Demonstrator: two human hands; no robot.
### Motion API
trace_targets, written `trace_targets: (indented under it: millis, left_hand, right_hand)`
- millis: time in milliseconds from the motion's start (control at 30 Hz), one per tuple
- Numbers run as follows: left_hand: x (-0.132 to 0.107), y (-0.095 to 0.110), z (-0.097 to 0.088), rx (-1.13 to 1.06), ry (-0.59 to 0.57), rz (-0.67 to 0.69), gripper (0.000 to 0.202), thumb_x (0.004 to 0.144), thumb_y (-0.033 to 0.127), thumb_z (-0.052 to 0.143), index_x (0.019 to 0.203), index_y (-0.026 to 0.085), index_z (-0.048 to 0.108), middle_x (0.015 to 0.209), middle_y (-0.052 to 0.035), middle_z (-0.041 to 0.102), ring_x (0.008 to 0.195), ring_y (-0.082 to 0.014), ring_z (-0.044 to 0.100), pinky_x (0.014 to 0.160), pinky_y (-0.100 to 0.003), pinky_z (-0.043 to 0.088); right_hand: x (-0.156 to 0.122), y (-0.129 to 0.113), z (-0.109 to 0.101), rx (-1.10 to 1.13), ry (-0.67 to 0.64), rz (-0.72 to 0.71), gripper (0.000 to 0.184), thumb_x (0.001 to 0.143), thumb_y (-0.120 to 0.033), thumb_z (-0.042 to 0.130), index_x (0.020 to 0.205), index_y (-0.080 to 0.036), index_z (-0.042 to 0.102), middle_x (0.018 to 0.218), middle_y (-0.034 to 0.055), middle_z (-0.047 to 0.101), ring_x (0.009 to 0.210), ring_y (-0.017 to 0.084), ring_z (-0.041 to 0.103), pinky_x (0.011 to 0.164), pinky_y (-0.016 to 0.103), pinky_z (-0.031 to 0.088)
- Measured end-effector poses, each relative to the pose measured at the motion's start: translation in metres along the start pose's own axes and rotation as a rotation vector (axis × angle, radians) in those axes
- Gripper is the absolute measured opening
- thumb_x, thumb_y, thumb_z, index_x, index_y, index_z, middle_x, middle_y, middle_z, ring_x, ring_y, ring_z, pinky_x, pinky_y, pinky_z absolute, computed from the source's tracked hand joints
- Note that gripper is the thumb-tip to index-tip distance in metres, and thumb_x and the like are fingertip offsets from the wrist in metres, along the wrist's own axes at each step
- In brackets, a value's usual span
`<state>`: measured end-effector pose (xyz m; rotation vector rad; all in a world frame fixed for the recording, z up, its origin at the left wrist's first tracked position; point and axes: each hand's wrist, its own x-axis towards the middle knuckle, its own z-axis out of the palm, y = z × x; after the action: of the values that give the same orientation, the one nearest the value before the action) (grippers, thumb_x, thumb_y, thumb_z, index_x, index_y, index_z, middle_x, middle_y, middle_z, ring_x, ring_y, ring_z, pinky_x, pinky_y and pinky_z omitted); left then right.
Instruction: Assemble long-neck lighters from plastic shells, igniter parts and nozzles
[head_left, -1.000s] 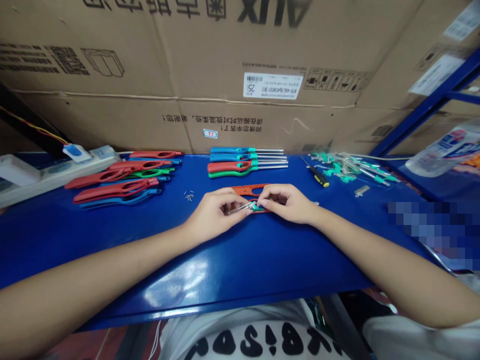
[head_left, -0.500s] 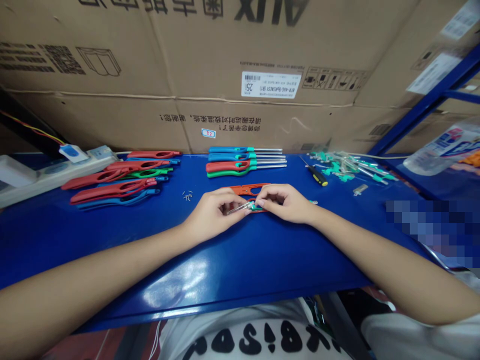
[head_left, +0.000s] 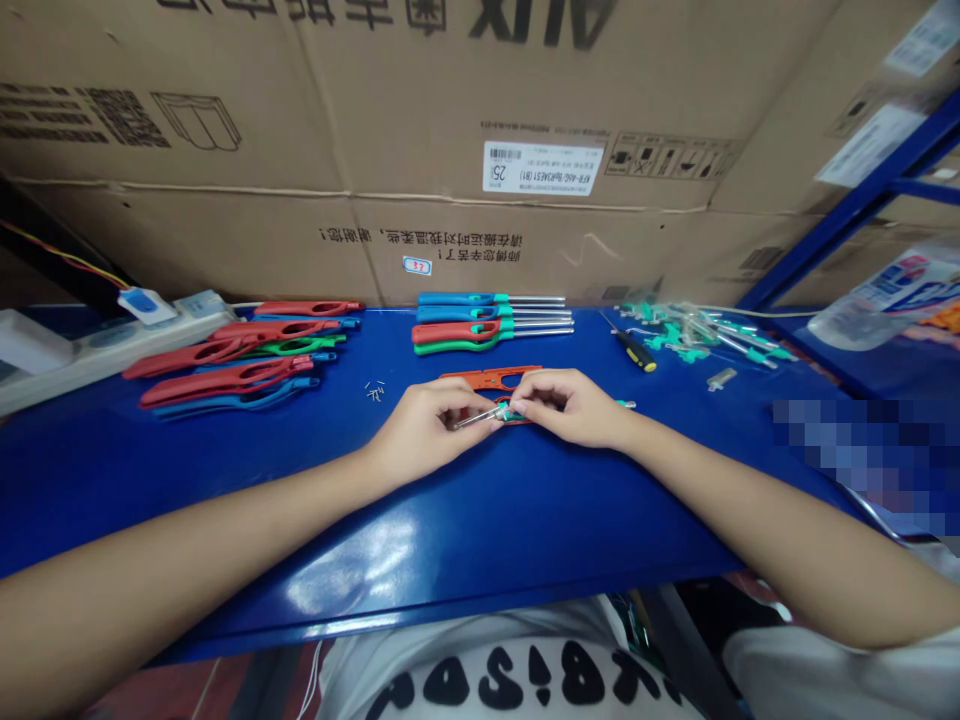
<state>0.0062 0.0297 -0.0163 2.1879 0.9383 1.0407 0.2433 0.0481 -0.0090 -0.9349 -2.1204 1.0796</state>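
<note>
Between finger and thumb, my left hand (head_left: 427, 435) grips a slim clear tube (head_left: 474, 418), seemingly a lighter's fuel tank, with a small green fitting (head_left: 503, 411) at its right end. At that fitting the fingertips of my right hand (head_left: 574, 408) are pinched, hiding much of it. Just behind both hands lies an orange-red lighter handle half (head_left: 491, 379), partly covered by fingers. Another red edge shows under my fingertips, mostly hidden. Past my right wrist pokes out a green-and-silver tip (head_left: 628, 404).
Assembled lighters (head_left: 457, 330) lie at the back middle. Handle shells (head_left: 225, 380) are stacked at left beside a power strip (head_left: 112, 345). Small screws (head_left: 375, 391) lie left of my hands. A screwdriver (head_left: 636, 352) and a pile of green-and-clear lighter parts (head_left: 697, 330) sit at right. A cardboard box (head_left: 420, 130) stands behind.
Almost nothing differs. Both hands stay in place around the clear tube, with only a slight shift at the fingers.
</note>
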Motion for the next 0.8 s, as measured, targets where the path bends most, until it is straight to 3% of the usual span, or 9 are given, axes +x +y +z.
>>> trace_targets:
  millis: [800]
  left_hand:
    - [-0.0008, 0.0003, 0.0005, 0.0, 0.003, 0.0, 0.019, 0.089, 0.034, 0.073, 0.095, 0.018, 0.081, 0.075, -0.0026, 0.07, 0.058, -0.0097, 0.055, 0.054, -0.022, 0.042]
  right_hand:
    - [-0.0001, -0.0017, 0.0044, 0.038, 0.01, 0.071, 0.033, 0.087, -0.049, 0.067, 0.087, -0.016, 0.072, 0.074, 0.003, 0.066, 0.061, 0.012, 0.052, 0.056, 0.025, 0.04]
